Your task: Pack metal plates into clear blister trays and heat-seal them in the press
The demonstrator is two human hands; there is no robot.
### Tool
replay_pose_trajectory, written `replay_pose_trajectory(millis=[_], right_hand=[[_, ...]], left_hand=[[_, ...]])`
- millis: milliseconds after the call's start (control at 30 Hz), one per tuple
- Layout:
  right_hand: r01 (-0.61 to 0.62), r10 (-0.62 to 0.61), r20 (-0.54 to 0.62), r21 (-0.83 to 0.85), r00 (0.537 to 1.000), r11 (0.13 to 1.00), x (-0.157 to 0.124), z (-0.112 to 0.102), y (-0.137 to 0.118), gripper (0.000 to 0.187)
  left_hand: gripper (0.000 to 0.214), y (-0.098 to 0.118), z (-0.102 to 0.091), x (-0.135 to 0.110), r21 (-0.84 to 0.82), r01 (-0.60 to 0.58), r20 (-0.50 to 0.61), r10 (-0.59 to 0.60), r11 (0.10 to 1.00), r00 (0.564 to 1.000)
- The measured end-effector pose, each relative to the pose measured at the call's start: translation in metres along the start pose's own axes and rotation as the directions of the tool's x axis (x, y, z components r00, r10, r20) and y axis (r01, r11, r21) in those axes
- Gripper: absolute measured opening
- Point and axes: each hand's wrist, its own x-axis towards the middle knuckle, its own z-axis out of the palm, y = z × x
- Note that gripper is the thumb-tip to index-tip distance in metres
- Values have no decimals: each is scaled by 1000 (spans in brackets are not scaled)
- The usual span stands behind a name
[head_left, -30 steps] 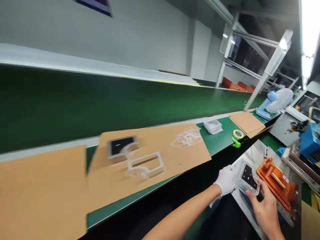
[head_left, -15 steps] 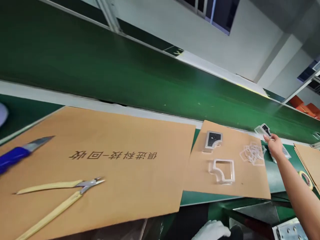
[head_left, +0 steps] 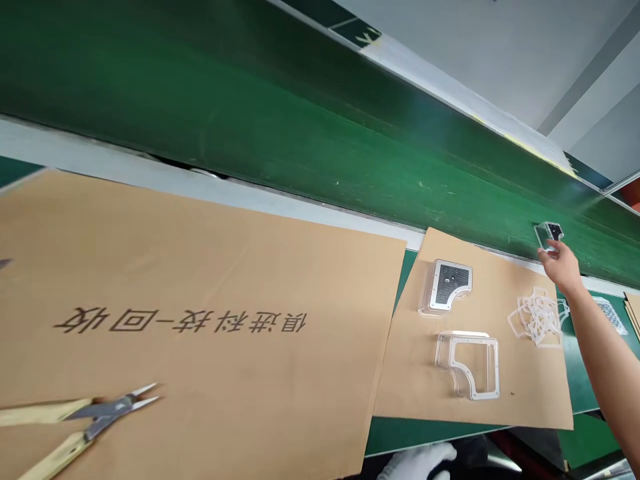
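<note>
White-gloved, the left hand (head_left: 419, 463) shows at five o'clock beside the bench (head_left: 425, 433), its fingers too hidden to tell whether open or closed. Pliers (head_left: 113, 409) lie at eight o'clock on cardboard (head_left: 240, 400); at four sits a hollow clear case (head_left: 495, 370), a dark-faced case (head_left: 451, 283) beyond. At three, the bare right hand (head_left: 561, 265) grips a black-faced clear piece (head_left: 555, 231) in its fingers before a green panel (head_left: 300, 133).
</note>
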Motion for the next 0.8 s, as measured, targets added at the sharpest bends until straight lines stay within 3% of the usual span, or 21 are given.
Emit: replay_pose_trajectory(millis=[167,300,400,500,567,633,700,733,800], right_hand=[[141,-175,185,183,967,973,-98,-48,-41,40],[164,-225,175,305,959,938,-187,-81,-58,37],[99,-165,149,372,975,923,-261,-97,-53,37],[-29,-58,173,464,983,886,-340,-100,-36,41],[-118,0,221,520,975,846,-391,-95,-22,42],[-192,57,255,547,965,815,-437,-88,-8,44],[-235,107,254,550,961,802,-474,-83,4,45],[-245,129,242,549,962,799,-489,-82,10,44],[-253,165,204,553,965,794,-515,-83,21,42]], left_hand=[[41,35,-15,-17,49,-72,-62,75,996,995],[36,73,-36,-49,38,-154,-80,157,987,984],[30,107,-65,-79,59,-241,-117,247,969,962],[30,143,-115,-92,151,-336,-255,364,930,896],[35,165,-159,-80,303,-350,-363,447,886,818],[43,181,-207,-51,510,-298,-383,523,807,762],[80,191,-249,-15,692,-172,-325,515,701,793],[102,192,-266,3,732,-97,-301,448,674,842],[123,190,-287,32,755,-48,-218,320,654,922]])
